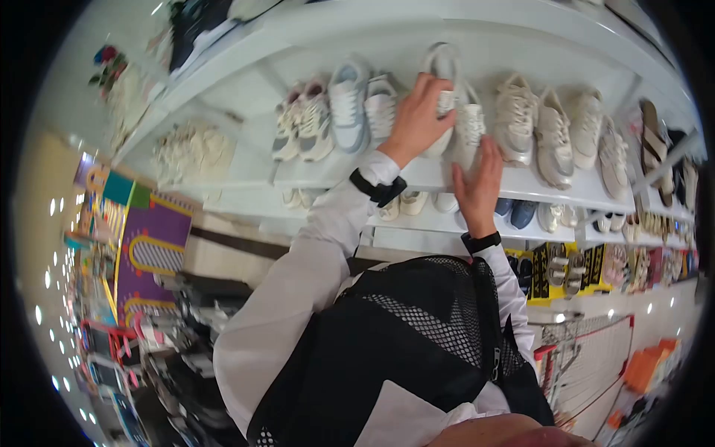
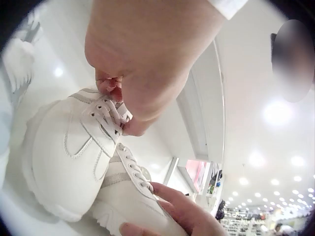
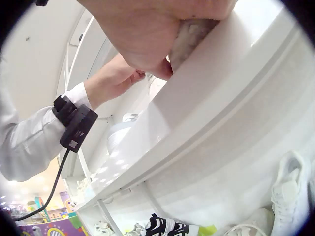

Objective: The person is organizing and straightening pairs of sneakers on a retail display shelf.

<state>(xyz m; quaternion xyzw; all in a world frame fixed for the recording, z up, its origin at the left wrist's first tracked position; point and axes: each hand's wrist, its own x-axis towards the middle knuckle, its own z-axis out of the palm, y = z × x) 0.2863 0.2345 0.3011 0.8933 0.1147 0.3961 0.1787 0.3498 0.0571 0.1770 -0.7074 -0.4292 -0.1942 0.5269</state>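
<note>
Two white lace-up sneakers stand side by side on a white shelf (image 1: 417, 170). My left hand (image 1: 423, 119) grips the left sneaker (image 2: 64, 152) at its laces and tongue, the thumb over the lacing. On the right sneaker (image 1: 469, 123), my right hand (image 1: 480, 182) holds the toe end from the front, fingers along one side and the thumb toward the other. The left wrist view shows the right hand's fingers (image 2: 172, 199) against that shoe's side. In the right wrist view my right hand hides most of the shoe.
Grey-and-white sneakers (image 1: 346, 108) stand left of the pair, and cream sneakers (image 1: 515, 119) to the right. A lower shelf holds more shoes, including dark blue ones (image 1: 524, 214). A shopping cart (image 1: 588, 365) stands at lower right. The upper shelf (image 1: 484, 33) overhangs the hands.
</note>
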